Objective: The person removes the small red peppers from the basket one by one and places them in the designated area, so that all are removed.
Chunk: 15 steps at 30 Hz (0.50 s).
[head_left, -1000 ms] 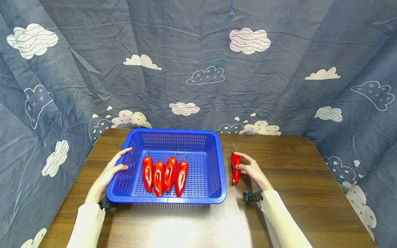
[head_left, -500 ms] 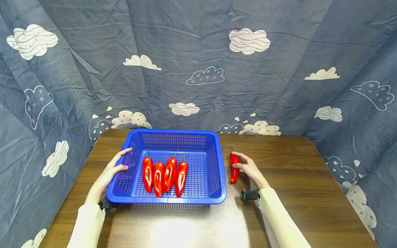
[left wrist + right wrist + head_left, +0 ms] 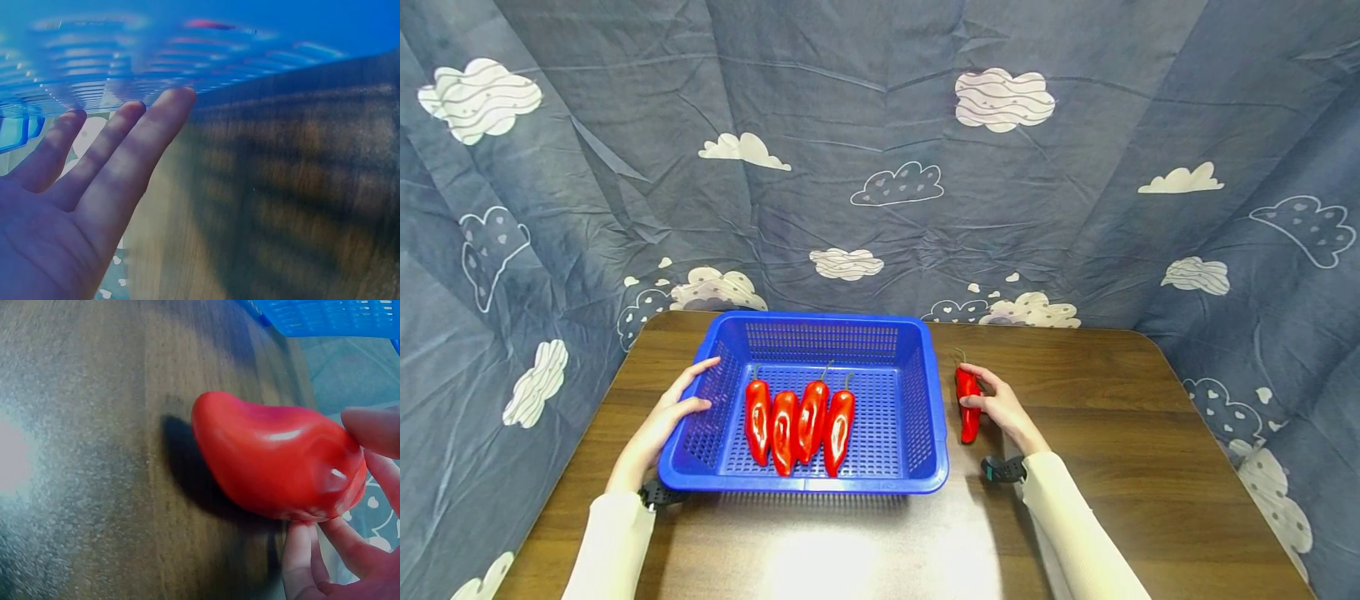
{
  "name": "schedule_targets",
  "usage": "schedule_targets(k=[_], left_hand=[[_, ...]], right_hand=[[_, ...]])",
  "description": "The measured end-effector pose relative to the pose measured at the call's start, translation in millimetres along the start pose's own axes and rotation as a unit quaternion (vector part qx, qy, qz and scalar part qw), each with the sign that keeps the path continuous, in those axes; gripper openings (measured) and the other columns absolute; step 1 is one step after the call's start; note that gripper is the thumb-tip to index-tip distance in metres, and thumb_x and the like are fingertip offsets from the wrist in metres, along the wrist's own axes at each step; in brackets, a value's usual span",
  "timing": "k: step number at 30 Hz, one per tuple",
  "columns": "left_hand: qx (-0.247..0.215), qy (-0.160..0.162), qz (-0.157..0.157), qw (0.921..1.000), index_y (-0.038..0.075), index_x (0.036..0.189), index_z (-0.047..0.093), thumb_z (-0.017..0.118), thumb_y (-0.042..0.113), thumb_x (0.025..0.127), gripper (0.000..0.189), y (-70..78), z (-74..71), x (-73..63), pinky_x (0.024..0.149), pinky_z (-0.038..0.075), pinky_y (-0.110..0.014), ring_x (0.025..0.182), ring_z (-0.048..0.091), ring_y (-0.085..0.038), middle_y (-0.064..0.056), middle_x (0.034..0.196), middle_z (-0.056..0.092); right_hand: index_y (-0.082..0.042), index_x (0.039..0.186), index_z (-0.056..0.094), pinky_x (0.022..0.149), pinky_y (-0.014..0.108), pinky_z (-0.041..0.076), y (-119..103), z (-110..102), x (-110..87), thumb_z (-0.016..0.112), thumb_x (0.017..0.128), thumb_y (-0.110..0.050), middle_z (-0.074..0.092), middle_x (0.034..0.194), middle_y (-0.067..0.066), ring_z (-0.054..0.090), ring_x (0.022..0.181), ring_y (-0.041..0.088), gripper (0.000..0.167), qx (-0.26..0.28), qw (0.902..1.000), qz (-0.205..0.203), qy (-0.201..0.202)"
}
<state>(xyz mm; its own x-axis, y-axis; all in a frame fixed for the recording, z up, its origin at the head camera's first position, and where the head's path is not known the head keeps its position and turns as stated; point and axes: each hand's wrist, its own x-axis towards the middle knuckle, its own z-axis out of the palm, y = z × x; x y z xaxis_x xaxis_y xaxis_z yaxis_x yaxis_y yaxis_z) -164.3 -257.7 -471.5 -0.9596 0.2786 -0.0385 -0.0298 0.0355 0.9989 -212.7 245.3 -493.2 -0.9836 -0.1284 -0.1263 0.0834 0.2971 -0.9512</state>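
Note:
My right hand [image 3: 1005, 408] holds a long red pepper [image 3: 969, 421] with a thin green stem, just right of the blue plastic basket [image 3: 805, 484]. In the right wrist view, thumb and fingers pinch the glossy pepper [image 3: 269, 456] from both sides at its far end. Its shadow lies on the table beside it; whether its tip touches the wood I cannot tell. My left hand [image 3: 658, 425] rests against the basket's left side. The left wrist view shows its straight fingers [image 3: 134, 156] touching the slotted wall. Several red peppers [image 3: 812, 421] lie side by side inside the basket.
Both hands work over a brown wooden table [image 3: 1112, 417], with bright glare near its front edge. A dark grey-blue curtain [image 3: 887, 125] with white clouds hangs behind and at both sides. Each wrist wears a black strap device [image 3: 1002, 469].
My right hand has moved slightly left, bringing the held pepper a little closer to the basket. The left hand, the basket and the peppers inside it have stayed in place.

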Motion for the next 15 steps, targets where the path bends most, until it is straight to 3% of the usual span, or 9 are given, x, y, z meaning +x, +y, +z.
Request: schedule_targets(k=[4, 10, 15], left_hand=[[0.002, 0.0, 0.0, 1.0, 0.019, 0.15, 0.027, 0.042, 0.003, 0.095, 0.058, -0.2, -1.0, 0.0, 0.076, 0.051, -0.04, 0.104, 0.052, -0.029, -0.024, 0.14, 0.025], [0.006, 0.0, -0.001, 1.0, 0.022, 0.15, 0.028, 0.041, 0.003, 0.096, 0.059, 0.0, -0.3, -0.7, 0.077, 0.05, -0.04, 0.107, 0.05, -0.03, -0.025, 0.144, 0.022], [0.01, 0.003, -0.001, 0.9999, 0.02, 0.15, 0.027, 0.042, 0.004, 0.096, 0.058, 1.0, 0.5, -0.7, 0.078, 0.05, -0.039, 0.107, 0.049, -0.029, -0.024, 0.145, 0.022]], right_hand=[[0.001, 0.14, 0.042, 0.063, 0.033, 0.049, -0.6, 1.4, -0.3, 0.062, 0.085, 0.002, 0.047, 0.128, 0.031, 0.057, 0.084, 0.02, 0.059, -0.006, 0.9999, -0.01, 0.001], [-0.002, 0.143, 0.04, 0.058, 0.032, 0.049, -0.6, 5.0, -0.9, 0.062, 0.087, 0.0, 0.045, 0.13, 0.03, 0.056, 0.079, 0.018, 0.06, -0.002, 1.0, 0.007, -0.001], [-0.001, 0.142, 0.041, 0.066, 0.032, 0.05, 1.4, 6.8, 1.0, 0.063, 0.086, 0.001, 0.044, 0.133, 0.029, 0.055, 0.082, 0.018, 0.06, 0.0, 1.0, 0.003, 0.006]])
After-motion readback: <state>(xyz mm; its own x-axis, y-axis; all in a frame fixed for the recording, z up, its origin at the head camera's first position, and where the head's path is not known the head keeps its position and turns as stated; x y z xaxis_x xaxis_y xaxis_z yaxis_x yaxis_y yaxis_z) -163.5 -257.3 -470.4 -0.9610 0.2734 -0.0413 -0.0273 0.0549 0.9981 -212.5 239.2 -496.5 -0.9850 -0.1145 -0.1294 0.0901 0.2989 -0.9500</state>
